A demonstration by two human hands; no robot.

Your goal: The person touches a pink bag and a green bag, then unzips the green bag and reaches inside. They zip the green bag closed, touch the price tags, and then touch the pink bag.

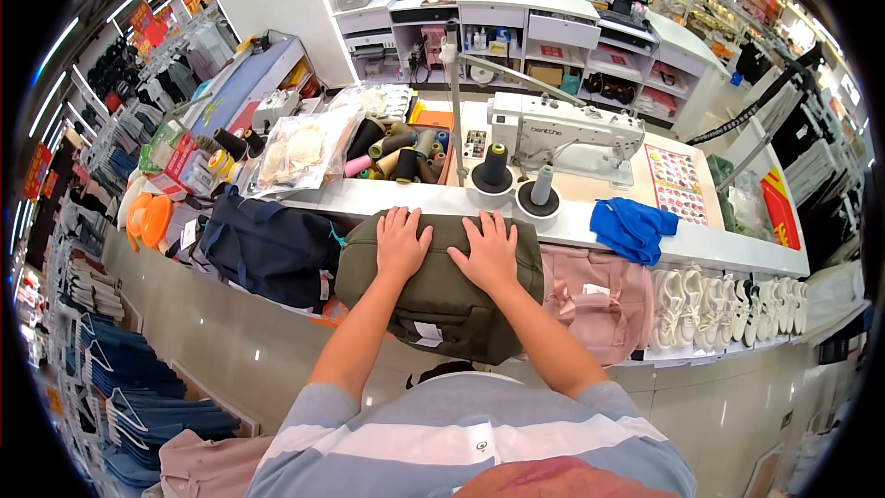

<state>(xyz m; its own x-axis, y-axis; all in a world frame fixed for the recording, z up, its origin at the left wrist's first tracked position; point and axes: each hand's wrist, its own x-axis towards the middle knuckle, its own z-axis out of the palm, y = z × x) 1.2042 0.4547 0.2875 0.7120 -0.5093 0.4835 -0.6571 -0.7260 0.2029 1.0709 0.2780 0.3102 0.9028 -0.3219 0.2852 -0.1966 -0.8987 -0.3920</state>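
An olive-green duffel bag stands in front of me against the near side of the white counter, a white tag hanging at its lower front. My left hand lies on the bag's top, fingers stretched toward the counter. Flat on the same top, a little to the right, rests my right hand with its fingers spread. Neither hand grasps anything. Close on the left is a navy bag; a pink bag sits on the right, touching or nearly touching the green one.
Behind the bags, the counter carries a white sewing machine, thread cones, a box of spools and a blue cloth. White shoes line the right. Jeans hang at lower left.
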